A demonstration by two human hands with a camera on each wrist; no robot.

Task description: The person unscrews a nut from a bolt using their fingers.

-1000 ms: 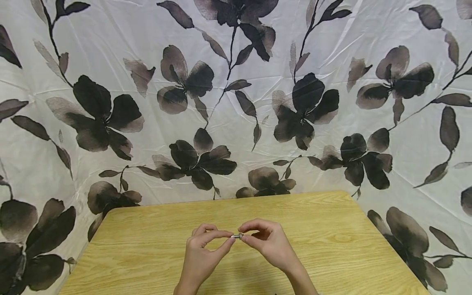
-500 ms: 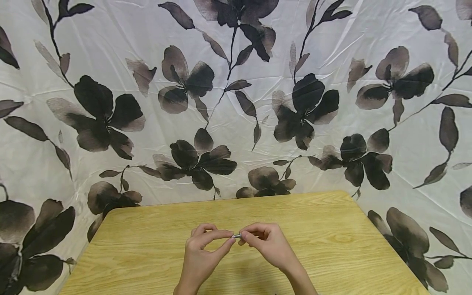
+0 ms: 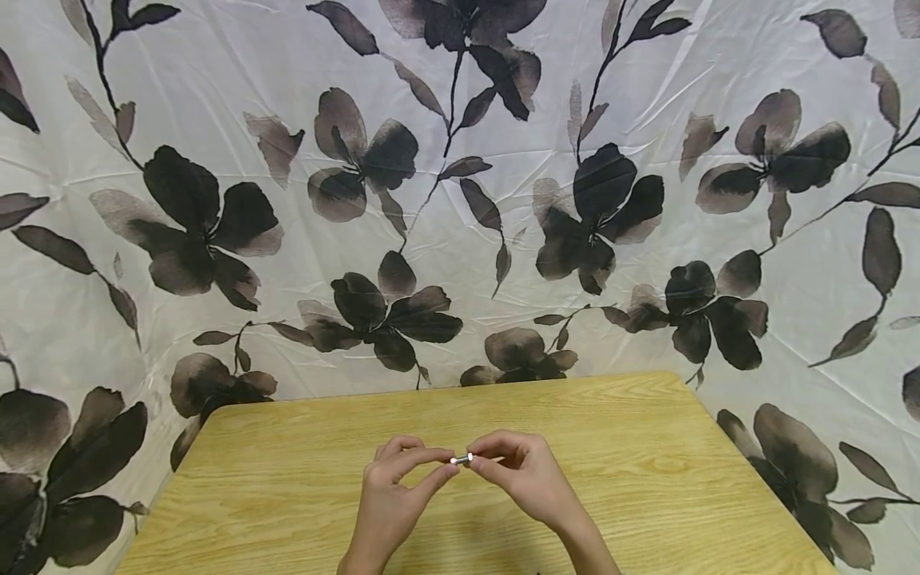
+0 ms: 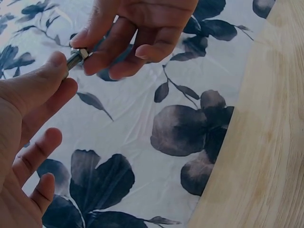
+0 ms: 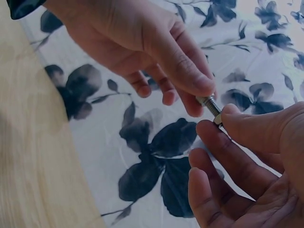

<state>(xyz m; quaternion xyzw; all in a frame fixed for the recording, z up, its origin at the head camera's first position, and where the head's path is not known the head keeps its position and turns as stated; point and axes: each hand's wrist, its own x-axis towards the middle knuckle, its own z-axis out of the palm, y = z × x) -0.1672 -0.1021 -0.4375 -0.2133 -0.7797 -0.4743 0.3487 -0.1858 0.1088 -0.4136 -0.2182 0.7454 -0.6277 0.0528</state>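
A silver bolt lies roughly level between the two hands, above the table. My left hand pinches one end of it between thumb and index finger, its other fingers spread loosely in the left wrist view. At the opposite end a hex nut sits around the threads. My right hand has thumb and index fingertips on this nut, as the right wrist view shows from closer. Bare threads show between the two grips. The left fingertips mostly hide the bolt's other end.
The wood-grain table spreads beneath both hands. Behind and around it hangs a white cloth with dark flower prints, reaching down to the table's back and side edges.
The right thumb rolled forward over the nut half a second ago and has drawn back, uncovering the nut again. The left hand stays almost still with its grip on the bolt.
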